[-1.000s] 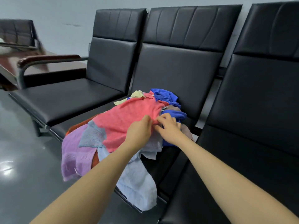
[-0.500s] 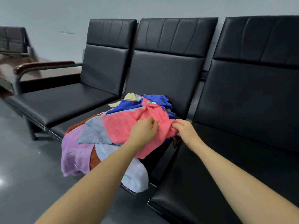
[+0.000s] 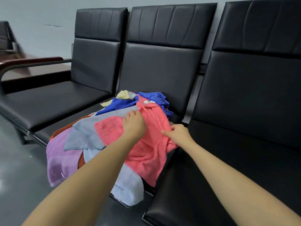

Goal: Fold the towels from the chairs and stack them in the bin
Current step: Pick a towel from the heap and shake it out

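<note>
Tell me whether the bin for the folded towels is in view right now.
No: the head view shows only the row of black chairs, the towel pile on the middle seat, and both hands on the pink towel.

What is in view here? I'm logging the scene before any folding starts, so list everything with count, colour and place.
chairs: three, black, joined in a row against the wall
pink towel: one, top of the pile on the middle seat, draped over the seat's front edge
blue towels: dark blue, count unclear, back of the pile
grey-blue towel: one, left of the pink one
purple towel: one, hanging over the front left
light blue towel: one, hanging below the pink one
yellow towel: one, at the back
armrest: one, brown, far left
left hand: grips the pink towel
right hand: pinches the pink towel's right edge
</note>
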`<act>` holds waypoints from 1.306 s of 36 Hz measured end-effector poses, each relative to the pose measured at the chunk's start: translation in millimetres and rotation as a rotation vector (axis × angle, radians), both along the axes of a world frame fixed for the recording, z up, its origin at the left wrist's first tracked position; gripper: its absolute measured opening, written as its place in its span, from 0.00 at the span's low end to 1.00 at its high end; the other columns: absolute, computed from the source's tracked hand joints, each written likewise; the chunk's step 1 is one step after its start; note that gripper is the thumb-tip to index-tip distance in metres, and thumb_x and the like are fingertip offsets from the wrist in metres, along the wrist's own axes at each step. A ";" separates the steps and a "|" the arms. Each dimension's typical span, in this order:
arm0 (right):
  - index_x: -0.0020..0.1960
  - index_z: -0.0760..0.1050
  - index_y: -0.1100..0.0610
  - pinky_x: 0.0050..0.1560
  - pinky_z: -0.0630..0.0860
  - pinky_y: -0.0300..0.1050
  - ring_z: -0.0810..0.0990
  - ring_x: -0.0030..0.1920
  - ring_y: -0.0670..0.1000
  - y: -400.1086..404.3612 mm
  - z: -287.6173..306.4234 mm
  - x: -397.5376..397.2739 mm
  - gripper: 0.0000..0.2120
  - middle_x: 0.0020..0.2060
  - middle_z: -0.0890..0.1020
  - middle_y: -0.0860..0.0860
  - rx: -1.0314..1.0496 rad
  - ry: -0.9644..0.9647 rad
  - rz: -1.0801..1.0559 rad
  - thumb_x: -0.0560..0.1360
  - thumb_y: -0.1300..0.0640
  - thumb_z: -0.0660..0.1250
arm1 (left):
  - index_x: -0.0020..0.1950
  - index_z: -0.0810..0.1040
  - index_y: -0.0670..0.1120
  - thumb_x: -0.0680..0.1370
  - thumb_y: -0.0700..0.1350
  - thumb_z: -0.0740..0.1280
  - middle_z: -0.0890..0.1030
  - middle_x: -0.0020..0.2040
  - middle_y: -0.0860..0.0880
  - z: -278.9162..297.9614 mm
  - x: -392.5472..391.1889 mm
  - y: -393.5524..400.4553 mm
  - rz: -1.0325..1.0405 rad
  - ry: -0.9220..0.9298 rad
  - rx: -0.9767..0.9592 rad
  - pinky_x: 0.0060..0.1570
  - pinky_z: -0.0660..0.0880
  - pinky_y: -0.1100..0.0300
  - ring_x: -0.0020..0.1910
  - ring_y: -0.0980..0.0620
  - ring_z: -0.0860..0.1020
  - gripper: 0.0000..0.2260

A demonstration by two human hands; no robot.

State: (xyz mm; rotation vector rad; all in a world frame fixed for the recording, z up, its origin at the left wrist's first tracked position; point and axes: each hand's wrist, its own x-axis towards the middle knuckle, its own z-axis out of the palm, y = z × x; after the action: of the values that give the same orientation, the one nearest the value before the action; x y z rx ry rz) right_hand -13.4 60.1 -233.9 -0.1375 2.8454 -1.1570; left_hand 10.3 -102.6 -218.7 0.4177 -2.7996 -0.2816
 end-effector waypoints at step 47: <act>0.39 0.74 0.58 0.44 0.65 0.44 0.75 0.48 0.56 -36.5 49.6 99.5 0.12 0.41 0.79 0.54 -0.050 0.123 0.053 0.76 0.51 0.64 | 0.60 0.75 0.47 0.79 0.47 0.60 0.77 0.59 0.49 51.5 109.3 -28.0 0.076 -0.162 -0.085 0.54 0.69 0.57 0.60 0.47 0.75 0.11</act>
State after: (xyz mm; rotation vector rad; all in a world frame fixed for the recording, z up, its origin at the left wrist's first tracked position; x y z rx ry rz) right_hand 86.1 23.6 -184.3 -0.2954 2.8983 -1.2512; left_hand 119.7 -130.6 -167.2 0.5487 -2.9316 -0.1157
